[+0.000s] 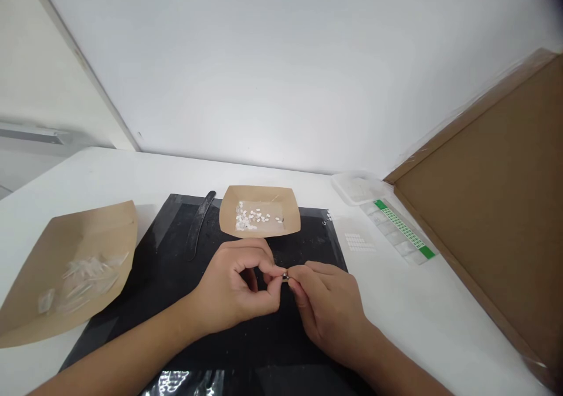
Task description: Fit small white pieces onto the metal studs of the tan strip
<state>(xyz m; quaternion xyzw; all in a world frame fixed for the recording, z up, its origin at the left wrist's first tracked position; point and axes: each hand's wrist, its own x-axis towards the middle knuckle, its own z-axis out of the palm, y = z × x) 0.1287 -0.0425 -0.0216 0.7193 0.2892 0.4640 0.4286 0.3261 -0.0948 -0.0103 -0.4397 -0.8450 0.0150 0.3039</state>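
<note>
**Small shiny piece (285,277) pinched between two hands**

It sits where the fingertips meet, over the black mat (264,352), too small for me to make out its shape. The left hand (240,281) nips one side between thumb and forefinger; the right hand (329,302) nips the other. I'd judge it light, stiff and slippery, best gripped by its outer edges. Beyond it stands a small paper tray (259,193) with white bits (240,220); to the left, a larger paper tray (88,229) holds clear pieces (90,276).
</note>
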